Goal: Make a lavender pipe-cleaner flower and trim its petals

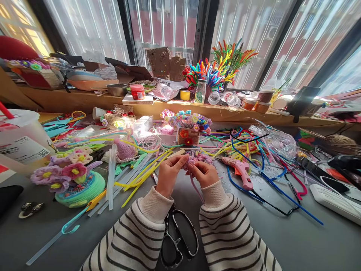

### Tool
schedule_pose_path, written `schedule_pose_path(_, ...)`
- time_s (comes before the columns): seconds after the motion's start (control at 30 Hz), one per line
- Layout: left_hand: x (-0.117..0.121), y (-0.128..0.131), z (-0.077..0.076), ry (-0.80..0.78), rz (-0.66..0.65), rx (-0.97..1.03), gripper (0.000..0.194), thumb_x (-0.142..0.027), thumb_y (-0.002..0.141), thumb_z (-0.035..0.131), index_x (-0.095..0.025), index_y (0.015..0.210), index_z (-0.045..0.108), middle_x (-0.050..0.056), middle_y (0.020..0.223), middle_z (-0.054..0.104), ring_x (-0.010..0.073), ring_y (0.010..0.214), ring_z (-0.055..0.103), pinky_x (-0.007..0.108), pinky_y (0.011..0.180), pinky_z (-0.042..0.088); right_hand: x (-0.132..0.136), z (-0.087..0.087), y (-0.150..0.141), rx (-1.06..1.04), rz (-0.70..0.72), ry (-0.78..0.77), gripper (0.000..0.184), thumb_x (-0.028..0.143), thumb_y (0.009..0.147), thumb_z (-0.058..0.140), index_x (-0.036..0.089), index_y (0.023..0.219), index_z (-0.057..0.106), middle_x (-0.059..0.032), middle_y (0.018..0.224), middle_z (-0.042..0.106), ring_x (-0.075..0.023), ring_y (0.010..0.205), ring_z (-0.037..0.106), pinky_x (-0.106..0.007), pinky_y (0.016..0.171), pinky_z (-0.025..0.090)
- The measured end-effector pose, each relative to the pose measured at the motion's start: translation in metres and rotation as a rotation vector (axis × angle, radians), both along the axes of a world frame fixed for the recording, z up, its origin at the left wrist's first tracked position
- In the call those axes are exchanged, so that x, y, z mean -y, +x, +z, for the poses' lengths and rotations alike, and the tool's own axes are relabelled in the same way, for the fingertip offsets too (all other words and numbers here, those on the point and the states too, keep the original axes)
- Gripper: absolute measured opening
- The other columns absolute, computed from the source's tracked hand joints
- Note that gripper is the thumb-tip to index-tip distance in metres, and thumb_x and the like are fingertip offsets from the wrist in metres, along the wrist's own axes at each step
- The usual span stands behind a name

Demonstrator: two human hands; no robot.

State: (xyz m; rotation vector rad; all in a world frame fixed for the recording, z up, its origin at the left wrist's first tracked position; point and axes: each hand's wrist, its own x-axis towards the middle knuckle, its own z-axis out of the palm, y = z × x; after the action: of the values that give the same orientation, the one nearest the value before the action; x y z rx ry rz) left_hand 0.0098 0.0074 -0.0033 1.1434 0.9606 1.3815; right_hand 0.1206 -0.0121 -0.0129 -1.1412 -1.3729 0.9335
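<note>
A pale purple pipe cleaner (pixel 195 187) is pinched between my two hands, its tail hanging below the right fingers toward the table. My left hand (pixel 170 174) grips its upper end, thumb and fingers pressed together. Close beside it, my right hand (pixel 205 174) pinches the same stem; the fingertips partly hide the worked part. Just behind the fingers lies a fuzzy pink-purple bunch (pixel 200 156). Black-handled scissors (pixel 180 237) rest between my forearms. Right of my right hand is a pink glue gun (pixel 239 171) with a black cord.
Loose yellow pipe cleaners (pixel 138 180) and clear glue sticks (pixel 111 177) lie left. A turquoise base with fuzzy flowers (pixel 80 188) stands near a plastic drink cup (pixel 22 143). A small flower basket (pixel 188 135) sits behind. Blue stems (pixel 293 199) stretch across the right.
</note>
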Motion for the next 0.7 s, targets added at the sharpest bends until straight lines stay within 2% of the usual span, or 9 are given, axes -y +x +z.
schedule_pose_path(0.13, 0.0004, 0.0010, -0.0005, -0.047, -0.126, 0.085, 0.021, -0.031, 0.062, 0.059, -0.016, 0.077, 0.064, 0.001, 0.073, 0.062, 0.0113, 0.067, 0.054, 0.024, 0.067, 0.043, -0.0001, 0.0012, 0.0015, -0.064, -0.037, 0.017, 0.025, 0.034, 0.070, 0.051, 0.013, 0.058, 0.058, 0.0006, 0.050, 0.055, -0.0063, 0.043, 0.043, -0.017, 0.041, 0.034)
schedule_pose_path(0.23, 0.0004, 0.0013, -0.0005, -0.087, -0.196, 0.073, 0.021, -0.029, 0.061, 0.061, -0.014, 0.074, 0.064, 0.003, 0.072, 0.062, 0.0124, 0.067, 0.055, 0.026, 0.069, 0.043, -0.0002, 0.0015, 0.0034, -0.094, -0.058, 0.026, 0.026, 0.036, 0.068, 0.052, 0.014, 0.055, 0.057, 0.0034, 0.046, 0.048, -0.0053, 0.040, 0.038, -0.018, 0.039, 0.030)
schedule_pose_path(0.4, 0.0000, -0.0005, 0.0009, -0.112, -0.129, 0.089, 0.017, -0.029, 0.058, 0.063, -0.016, 0.068, 0.065, 0.000, 0.067, 0.062, 0.0109, 0.064, 0.054, 0.024, 0.067, 0.043, -0.0010, 0.0016, 0.0079, -0.169, -0.126, 0.006, 0.031, 0.041, 0.070, 0.048, 0.014, 0.057, 0.056, 0.0021, 0.049, 0.050, -0.0054, 0.040, 0.038, -0.019, 0.038, 0.029)
schedule_pose_path(0.53, 0.0002, -0.0014, 0.0009, -0.147, -0.142, 0.074, 0.018, -0.029, 0.056, 0.064, -0.016, 0.068, 0.065, 0.000, 0.065, 0.062, 0.0093, 0.060, 0.052, 0.021, 0.062, 0.042, -0.0015, 0.0017, 0.0080, -0.279, -0.145, 0.032, 0.019, 0.033, 0.064, 0.058, 0.015, 0.069, 0.057, 0.0052, 0.048, 0.048, -0.0034, 0.038, 0.035, -0.017, 0.036, 0.026)
schedule_pose_path(0.63, 0.0001, -0.0012, 0.0004, -0.134, -0.156, 0.071, 0.017, -0.029, 0.057, 0.063, -0.015, 0.067, 0.064, 0.000, 0.064, 0.061, 0.0080, 0.059, 0.051, 0.020, 0.060, 0.042, -0.0022, 0.0012, 0.0062, -0.339, -0.117, 0.052, 0.016, 0.029, 0.061, 0.061, 0.015, 0.068, 0.057, 0.0078, 0.041, 0.043, -0.0022, 0.034, 0.032, -0.016, 0.033, 0.023)
schedule_pose_path(0.7, -0.0001, -0.0012, 0.0005, -0.129, -0.146, 0.083, 0.019, -0.032, 0.058, 0.062, -0.015, 0.068, 0.064, 0.000, 0.063, 0.060, 0.0076, 0.058, 0.051, 0.020, 0.060, 0.041, -0.0026, 0.0016, 0.0060, -0.405, -0.127, 0.063, 0.016, 0.028, 0.060, 0.061, 0.014, 0.067, 0.056, 0.0069, 0.041, 0.048, -0.0026, 0.032, 0.035, -0.016, 0.032, 0.024)
